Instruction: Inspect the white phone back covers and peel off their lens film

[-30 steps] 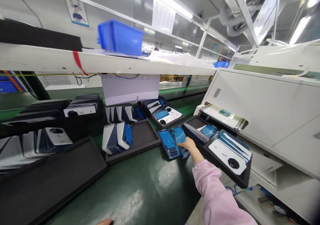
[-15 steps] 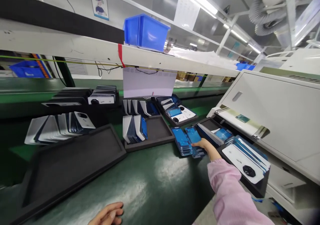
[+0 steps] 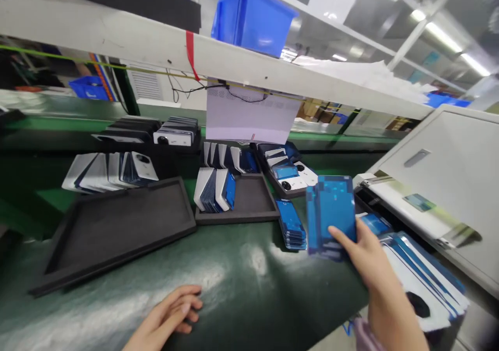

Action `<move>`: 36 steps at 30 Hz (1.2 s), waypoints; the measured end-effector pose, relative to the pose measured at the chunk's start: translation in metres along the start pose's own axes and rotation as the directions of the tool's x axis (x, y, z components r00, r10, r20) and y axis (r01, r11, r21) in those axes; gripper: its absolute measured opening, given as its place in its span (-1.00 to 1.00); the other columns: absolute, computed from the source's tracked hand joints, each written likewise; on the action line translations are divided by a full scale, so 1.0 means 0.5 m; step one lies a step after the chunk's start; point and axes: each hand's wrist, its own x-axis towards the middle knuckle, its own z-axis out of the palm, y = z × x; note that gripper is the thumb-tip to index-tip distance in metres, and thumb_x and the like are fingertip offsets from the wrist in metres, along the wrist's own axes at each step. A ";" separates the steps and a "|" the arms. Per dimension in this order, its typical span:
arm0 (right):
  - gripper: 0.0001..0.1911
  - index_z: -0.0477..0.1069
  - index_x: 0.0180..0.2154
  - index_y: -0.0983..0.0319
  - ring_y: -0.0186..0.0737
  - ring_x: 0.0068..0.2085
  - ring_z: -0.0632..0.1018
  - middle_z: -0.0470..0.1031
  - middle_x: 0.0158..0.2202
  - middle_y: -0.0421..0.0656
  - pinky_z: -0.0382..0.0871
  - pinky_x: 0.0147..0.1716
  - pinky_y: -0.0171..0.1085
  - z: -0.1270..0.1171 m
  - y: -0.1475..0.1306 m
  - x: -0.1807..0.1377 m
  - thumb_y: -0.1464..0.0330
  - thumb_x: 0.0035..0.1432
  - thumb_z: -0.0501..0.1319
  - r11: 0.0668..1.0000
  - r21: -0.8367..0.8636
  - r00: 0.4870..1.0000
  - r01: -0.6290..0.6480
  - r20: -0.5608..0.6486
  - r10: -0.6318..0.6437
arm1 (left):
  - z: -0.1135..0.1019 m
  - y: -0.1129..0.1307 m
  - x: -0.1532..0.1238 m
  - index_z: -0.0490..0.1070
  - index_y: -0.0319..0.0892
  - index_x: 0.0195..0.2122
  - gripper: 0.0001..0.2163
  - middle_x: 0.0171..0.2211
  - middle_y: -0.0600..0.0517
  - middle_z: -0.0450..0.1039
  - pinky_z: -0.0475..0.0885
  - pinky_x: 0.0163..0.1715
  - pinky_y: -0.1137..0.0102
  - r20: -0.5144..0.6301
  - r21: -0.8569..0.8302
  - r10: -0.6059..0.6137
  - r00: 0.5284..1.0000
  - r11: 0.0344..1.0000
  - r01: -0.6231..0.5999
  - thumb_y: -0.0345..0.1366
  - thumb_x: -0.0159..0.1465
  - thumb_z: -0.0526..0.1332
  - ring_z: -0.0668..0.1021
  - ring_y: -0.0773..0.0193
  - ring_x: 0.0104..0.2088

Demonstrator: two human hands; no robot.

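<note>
My right hand (image 3: 368, 255) grips a few flat blue phone back covers (image 3: 337, 203), lifted above the bench with the thumb across their front. How many there are, I cannot tell. Left of them, a stack of similar blue covers (image 3: 292, 223) lies on the green bench top (image 3: 241, 268). My left hand (image 3: 173, 312) hovers low over the near bench, holding nothing, its fingers loosely curved and apart. A black tray (image 3: 253, 197) beyond the blue stack has white and blue covers standing in a row at its left.
A bare-bottomed black tray (image 3: 128, 226) lies at left, with a row of white covers (image 3: 111, 171) behind it. At right stand a white machine (image 3: 448, 158) and white covers (image 3: 417, 283) with black camera rings. A shelf (image 3: 148, 44) carrying a blue bin (image 3: 253, 18) spans above.
My right hand has picked the blue covers up off the bench and brought them nearer. The left hand stays empty, and the view has shifted toward the bench.
</note>
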 end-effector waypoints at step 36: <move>-0.51 0.36 -0.38 0.17 -0.39 -0.62 0.37 0.30 -0.49 -0.30 0.31 -0.64 -0.41 0.383 0.017 -0.173 -0.07 0.40 0.24 0.938 0.316 0.398 -0.139 0.886 -0.239 | 0.076 0.049 0.063 0.71 -0.20 -0.06 -0.50 -0.16 -0.12 0.80 0.67 -0.06 0.12 -0.095 -0.507 -0.226 0.970 0.849 0.148 0.06 0.10 0.59 0.77 -0.14 -0.11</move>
